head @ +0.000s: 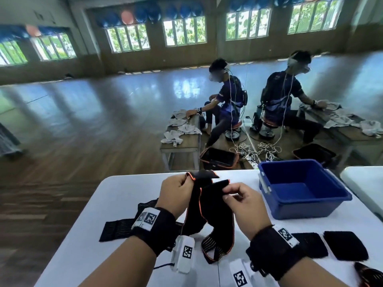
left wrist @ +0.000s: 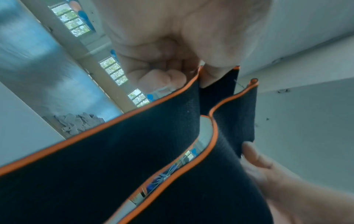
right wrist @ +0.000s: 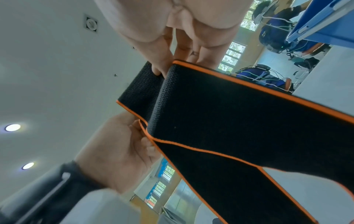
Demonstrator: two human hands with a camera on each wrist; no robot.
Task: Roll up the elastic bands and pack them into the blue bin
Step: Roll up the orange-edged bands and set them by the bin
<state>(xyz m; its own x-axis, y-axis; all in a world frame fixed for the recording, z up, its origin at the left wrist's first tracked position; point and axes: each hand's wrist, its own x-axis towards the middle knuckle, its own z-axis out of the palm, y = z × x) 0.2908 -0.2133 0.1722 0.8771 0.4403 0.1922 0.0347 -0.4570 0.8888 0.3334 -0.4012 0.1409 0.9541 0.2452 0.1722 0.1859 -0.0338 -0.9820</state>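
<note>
Elastic band [head: 209,206], black with orange edging, hangs mid-frame: left hand [head: 176,193] and right hand [head: 244,204] each pinch an end, lifting it off the worktop [head: 116,204] to begin rolling; blue bin [head: 300,189] waits empty, right.

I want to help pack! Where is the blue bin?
In the head view, the blue bin sits on the white table, far right, just beyond the right hand.

The right hand [right wrist: 184,30] pinches the folded end of a wide black elastic band with orange edging [right wrist: 239,128]. The left hand [right wrist: 118,145] grips the band's lower edge. A blue plastic bin [right wrist: 325,22] shows at upper right.
</note>
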